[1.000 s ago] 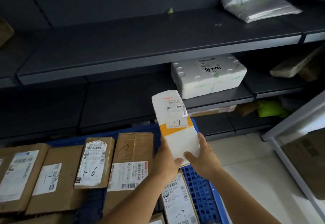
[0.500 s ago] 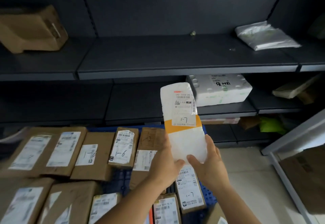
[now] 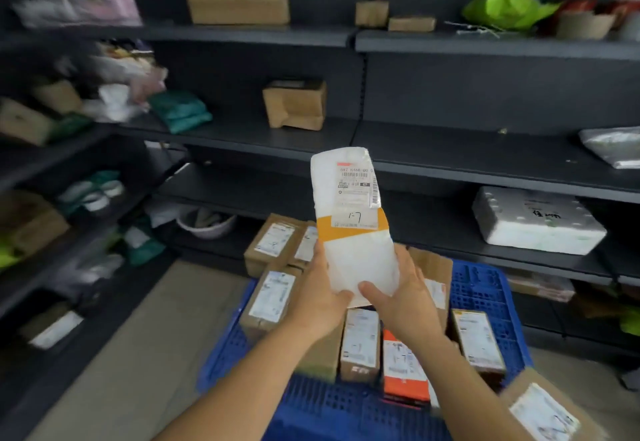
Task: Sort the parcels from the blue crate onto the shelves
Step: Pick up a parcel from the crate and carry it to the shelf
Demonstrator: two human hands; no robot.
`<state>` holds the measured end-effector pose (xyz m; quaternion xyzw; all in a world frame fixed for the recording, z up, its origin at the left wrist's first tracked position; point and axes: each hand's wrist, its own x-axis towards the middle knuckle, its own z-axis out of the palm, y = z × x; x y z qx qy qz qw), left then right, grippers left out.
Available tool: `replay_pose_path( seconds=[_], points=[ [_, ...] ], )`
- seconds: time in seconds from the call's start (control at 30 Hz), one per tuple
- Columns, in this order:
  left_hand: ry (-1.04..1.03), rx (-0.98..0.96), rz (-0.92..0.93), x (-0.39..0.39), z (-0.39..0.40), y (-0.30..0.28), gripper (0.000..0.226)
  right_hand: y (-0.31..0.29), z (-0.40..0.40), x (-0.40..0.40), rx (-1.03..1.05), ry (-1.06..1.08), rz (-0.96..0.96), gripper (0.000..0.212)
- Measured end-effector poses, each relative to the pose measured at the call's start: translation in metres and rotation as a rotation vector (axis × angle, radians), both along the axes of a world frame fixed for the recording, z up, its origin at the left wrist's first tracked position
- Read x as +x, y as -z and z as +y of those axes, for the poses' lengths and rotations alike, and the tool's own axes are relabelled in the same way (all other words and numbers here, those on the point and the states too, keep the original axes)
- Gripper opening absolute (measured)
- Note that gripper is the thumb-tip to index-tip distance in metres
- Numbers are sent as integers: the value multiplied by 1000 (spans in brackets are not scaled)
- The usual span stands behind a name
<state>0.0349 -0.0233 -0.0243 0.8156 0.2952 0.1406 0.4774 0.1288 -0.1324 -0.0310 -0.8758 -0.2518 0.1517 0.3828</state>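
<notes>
While both hands, left hand [image 3: 320, 297] and right hand [image 3: 405, 302], grip one white parcel [image 3: 353, 222], it stands upright. One blue crate [image 3: 485, 288] lies below.

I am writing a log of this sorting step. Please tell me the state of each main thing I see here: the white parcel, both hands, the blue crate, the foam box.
white parcel: upright, held above the crate, label marked 1-7 facing the camera
left hand: grips its lower left edge
right hand: grips its lower right edge
blue crate: on the floor, holding boxes
foam box: closed, on a lower shelf
</notes>
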Motion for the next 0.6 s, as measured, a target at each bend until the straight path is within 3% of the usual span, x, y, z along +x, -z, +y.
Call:
replay_pose_path(
  seconds=[0.2,0.43,0.6],
  points=[
    [-241,34,-27,-162,37,-40,78,-35,58,-145,93,-179,-4,83],
    [-539,88,15,-343,62,-59,73,-53,120,-297,150,-497,46,64],
    [-738,84,62,-447,69,-61,72,-51,157,-392,111,-719,36,75]
  ],
)
